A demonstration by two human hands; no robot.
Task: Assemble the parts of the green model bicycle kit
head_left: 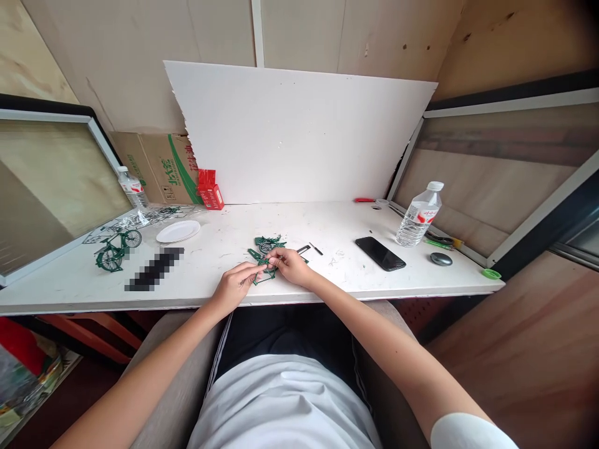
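Observation:
My left hand (235,285) and my right hand (291,267) meet over the front middle of the table. Both are closed, thumbs and fingertips pinching a green model bicycle frame (266,279) between them. The fingers cover part of that frame. Just behind it lie more green model parts (267,242), with what looks like a small wheel among them. Right of my right hand rests a thin black tool (316,249). An assembled green model bicycle (115,249) stands at the table's left.
A white plate (178,231), loose dark parts (161,215), a water bottle (135,187) and a red box (211,191) sit on the left. To the right are a phone (380,253), another bottle (420,215), a grey disc (441,259) and a green cap (491,274). A white board (299,137) leans behind.

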